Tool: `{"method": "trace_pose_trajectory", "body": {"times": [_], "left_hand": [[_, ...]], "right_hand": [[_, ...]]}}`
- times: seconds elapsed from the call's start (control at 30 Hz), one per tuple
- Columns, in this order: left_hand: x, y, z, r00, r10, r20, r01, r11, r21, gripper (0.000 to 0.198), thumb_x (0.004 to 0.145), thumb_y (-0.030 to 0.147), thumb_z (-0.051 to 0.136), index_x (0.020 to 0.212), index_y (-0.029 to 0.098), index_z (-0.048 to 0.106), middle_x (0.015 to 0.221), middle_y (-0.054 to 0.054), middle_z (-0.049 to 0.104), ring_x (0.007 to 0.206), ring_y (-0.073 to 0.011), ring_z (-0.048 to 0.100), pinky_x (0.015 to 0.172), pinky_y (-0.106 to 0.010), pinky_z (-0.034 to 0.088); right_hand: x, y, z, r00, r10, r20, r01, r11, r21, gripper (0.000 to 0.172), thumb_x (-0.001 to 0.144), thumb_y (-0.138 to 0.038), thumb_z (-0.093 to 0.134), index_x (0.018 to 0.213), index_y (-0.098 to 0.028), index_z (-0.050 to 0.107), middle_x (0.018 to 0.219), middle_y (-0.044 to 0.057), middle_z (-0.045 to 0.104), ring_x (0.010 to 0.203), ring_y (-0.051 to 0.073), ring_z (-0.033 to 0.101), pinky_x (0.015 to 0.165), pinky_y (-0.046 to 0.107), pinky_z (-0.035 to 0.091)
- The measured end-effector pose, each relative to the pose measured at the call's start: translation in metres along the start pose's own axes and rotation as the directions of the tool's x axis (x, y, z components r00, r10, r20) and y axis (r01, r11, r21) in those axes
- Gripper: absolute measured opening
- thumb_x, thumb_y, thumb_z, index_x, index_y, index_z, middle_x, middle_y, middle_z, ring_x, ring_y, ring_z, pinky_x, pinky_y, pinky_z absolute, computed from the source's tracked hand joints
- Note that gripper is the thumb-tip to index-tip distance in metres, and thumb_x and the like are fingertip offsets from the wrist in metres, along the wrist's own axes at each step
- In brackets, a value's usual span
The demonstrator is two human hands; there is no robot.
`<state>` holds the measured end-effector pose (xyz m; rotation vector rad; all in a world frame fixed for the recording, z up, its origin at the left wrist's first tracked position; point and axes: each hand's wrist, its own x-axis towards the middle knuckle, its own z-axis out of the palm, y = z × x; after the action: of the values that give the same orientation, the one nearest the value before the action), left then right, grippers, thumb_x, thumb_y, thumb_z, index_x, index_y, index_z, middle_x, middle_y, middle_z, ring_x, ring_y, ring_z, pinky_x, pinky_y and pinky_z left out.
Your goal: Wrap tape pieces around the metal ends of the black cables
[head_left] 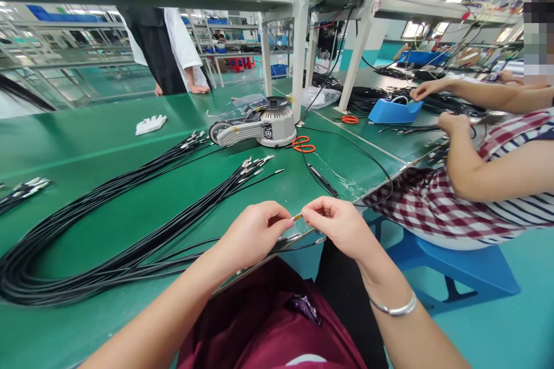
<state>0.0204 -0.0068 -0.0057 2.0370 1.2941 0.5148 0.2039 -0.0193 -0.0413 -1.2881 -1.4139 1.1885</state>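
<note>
My left hand [256, 232] is closed in a pinch at the table's front edge. My right hand [340, 226] pinches from the other side, fingertips almost meeting the left ones. Between them is a small cable end [296, 217], silvery with a yellow band that looks like tape; most of it is hidden by the fingers. Just below lie loose black cables [277, 247] with metal tips. A long bundle of black cables [173, 225] curves in a U on the table to the left, its metal-tipped ends pointing away from me.
On the green table [130, 207] stands a grey tape dispenser [277, 124], with orange-handled scissors [303, 144] and a black pen-like cutter [322, 179] nearby. A white glove [150, 124] lies behind. To the right, a co-worker's hands [433, 89] work by a blue tape holder [395, 110].
</note>
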Motion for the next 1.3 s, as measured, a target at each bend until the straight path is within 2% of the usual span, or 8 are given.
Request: {"method": "trace_pose_trajectory", "body": {"times": [0.23,0.53,0.7,0.8,0.87,0.93,1.13,1.3], "left_hand": [[0.002,0.002,0.009,0.995,-0.102,-0.008,0.098,0.969,-0.228,0.023,0.078,0.034,0.052,0.070,0.017,0.064,0.059,0.002,0.059,0.058,-0.0124,0.050,0.055,-0.023,0.037],[0.002,-0.003,0.025,0.990,-0.075,-0.123,0.061,0.991,-0.118,0.018,0.076,0.025,0.053,0.066,0.018,0.066,0.063,0.000,0.064,0.062,-0.0141,0.056,0.060,-0.024,0.041],[0.001,-0.009,0.015,0.997,0.032,0.069,-0.030,0.999,-0.031,0.023,0.083,0.031,0.050,0.076,0.020,0.069,0.073,0.000,0.068,0.068,-0.0140,0.060,0.063,-0.023,0.043],[0.017,-0.024,-0.010,0.994,0.095,-0.053,-0.087,0.986,0.143,0.024,0.087,0.030,0.045,0.089,0.022,0.068,0.089,-0.001,0.070,0.082,-0.0151,0.062,0.076,-0.023,0.044],[0.039,-0.039,-0.024,0.981,0.079,-0.177,-0.015,0.941,0.337,0.024,0.087,0.026,0.045,0.093,0.020,0.067,0.095,-0.003,0.068,0.090,-0.0175,0.060,0.083,-0.026,0.043],[0.066,-0.055,-0.031,0.975,0.062,-0.213,0.027,0.920,0.392,0.025,0.086,0.021,0.044,0.093,0.016,0.067,0.097,-0.009,0.066,0.093,-0.0211,0.059,0.086,-0.031,0.043],[0.125,-0.076,-0.012,0.968,0.048,-0.246,0.067,0.894,0.442,0.019,0.082,0.016,0.049,0.079,0.013,0.067,0.089,-0.013,0.063,0.098,-0.0265,0.055,0.092,-0.038,0.039],[0.121,-0.070,-0.005,0.963,0.094,-0.254,0.015,0.917,0.399,0.019,0.083,0.014,0.047,0.076,0.015,0.064,0.084,-0.011,0.063,0.092,-0.0254,0.057,0.085,-0.036,0.042]], "right_hand": [[-0.004,-0.003,0.003,0.999,0.051,-0.010,-0.050,0.998,0.027,0.021,0.075,-0.035,0.063,0.076,-0.014,0.064,0.068,0.001,0.063,0.063,0.013,0.055,0.059,0.025,0.044],[-0.003,0.009,0.008,0.999,0.022,0.047,-0.024,0.999,0.025,0.020,0.078,-0.035,0.060,0.076,-0.015,0.063,0.070,0.001,0.063,0.065,0.013,0.055,0.059,0.025,0.043],[-0.014,0.017,-0.003,0.986,0.099,0.134,-0.098,0.995,-0.011,0.019,0.079,-0.034,0.059,0.072,-0.016,0.062,0.069,0.001,0.063,0.068,0.015,0.056,0.066,0.026,0.044],[-0.025,0.026,-0.013,0.972,0.139,0.191,-0.121,0.987,-0.103,0.016,0.078,-0.033,0.060,0.072,-0.019,0.065,0.071,0.001,0.064,0.069,0.016,0.058,0.066,0.026,0.044],[-0.029,0.031,-0.019,0.960,0.175,0.219,-0.142,0.977,-0.160,0.015,0.076,-0.033,0.061,0.072,-0.020,0.068,0.071,0.002,0.066,0.068,0.018,0.059,0.064,0.026,0.045],[-0.028,0.034,-0.025,0.961,0.198,0.192,-0.165,0.970,-0.176,0.014,0.075,-0.033,0.062,0.075,-0.022,0.070,0.074,0.003,0.068,0.070,0.019,0.061,0.065,0.027,0.046],[-0.021,0.021,-0.040,0.980,0.194,0.045,-0.185,0.971,-0.149,0.026,0.078,-0.044,0.057,0.078,-0.022,0.071,0.077,0.006,0.069,0.075,0.022,0.063,0.070,0.031,0.048],[-0.002,0.022,-0.040,0.988,0.152,0.029,-0.148,0.983,-0.107,0.027,0.081,-0.044,0.056,0.083,-0.021,0.069,0.077,0.006,0.068,0.076,0.022,0.063,0.071,0.031,0.048]]}}
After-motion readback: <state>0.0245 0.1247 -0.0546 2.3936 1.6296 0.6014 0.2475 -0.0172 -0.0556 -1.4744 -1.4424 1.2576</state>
